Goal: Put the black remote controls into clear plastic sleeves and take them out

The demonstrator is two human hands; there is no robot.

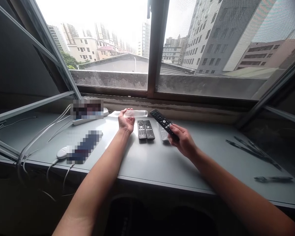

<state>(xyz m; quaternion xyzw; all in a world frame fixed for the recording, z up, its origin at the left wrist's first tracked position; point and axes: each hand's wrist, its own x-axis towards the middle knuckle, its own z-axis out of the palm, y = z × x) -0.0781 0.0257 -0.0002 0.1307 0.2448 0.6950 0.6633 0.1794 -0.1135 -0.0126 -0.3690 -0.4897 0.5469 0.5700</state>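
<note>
My right hand (182, 139) is closed around the lower end of a black remote control (162, 121), its button side up and its far end raised toward the left. My left hand (126, 123), palm up with curled fingers, grips a translucent plastic sleeve (137, 113) that sticks out to the right. Between my hands, two black remotes lie side by side on the desk: a left one (141, 130) and a right one (148, 129). Partly hidden behind my right hand is another remote (164, 134), which looks wrapped in clear plastic.
White sheet-like material (114, 114) lies behind my left hand. To the left are a power strip (88, 119), a blurred-out flat object (85, 147), a white puck-shaped device (62, 152) and loose cables. Dark pens or cables (254, 152) lie right. Metal frames flank the desk (162, 167); a window stands behind.
</note>
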